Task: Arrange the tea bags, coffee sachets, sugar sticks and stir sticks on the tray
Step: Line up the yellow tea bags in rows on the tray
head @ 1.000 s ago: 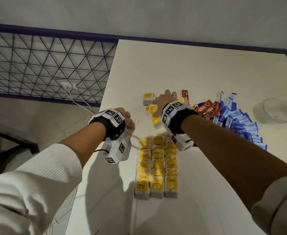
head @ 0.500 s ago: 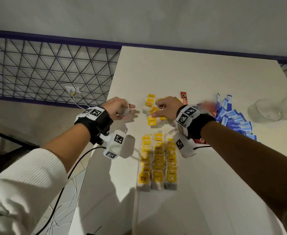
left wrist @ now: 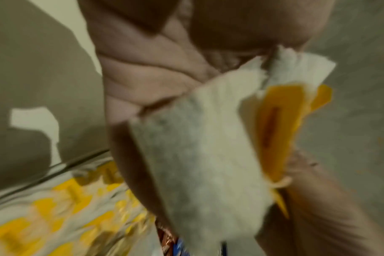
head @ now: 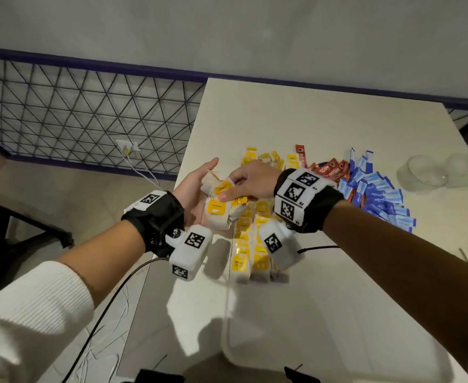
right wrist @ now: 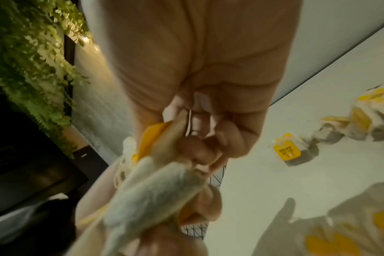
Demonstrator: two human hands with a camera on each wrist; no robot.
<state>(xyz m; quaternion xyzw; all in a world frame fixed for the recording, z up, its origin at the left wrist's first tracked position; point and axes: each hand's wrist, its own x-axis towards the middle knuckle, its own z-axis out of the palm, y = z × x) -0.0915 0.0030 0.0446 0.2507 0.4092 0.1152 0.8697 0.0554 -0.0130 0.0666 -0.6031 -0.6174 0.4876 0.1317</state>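
A plain grey wall backs a pale worktop, with a black wire-mesh railing and a wall socket off to its left. Nearest that side, the left hand is held palm up above the worktop's left edge, its fingers nearly straight and pointing away toward the wall, cradling a small bunch of tea bags. The bags lie across the palm, their long axes running roughly from the wrist toward the fingertips, yellow tags facing up. The right hand reaches in from the right, its thumb and forefinger pinched on the yellow-tagged bags on top of that bunch; the right wrist view shows its fingers curled round a bag and tag. The held bags sit between the two hands, above the near rows.

Below the hands, three neat rows of tea bags run toward the viewer, lengthwise, tags up. Farther back lie a few loose tea bags. Right of those, red coffee sachets lie fanned, then a spread of blue sugar sticks pointing in mixed directions. At the far right stand two clear glass cups.
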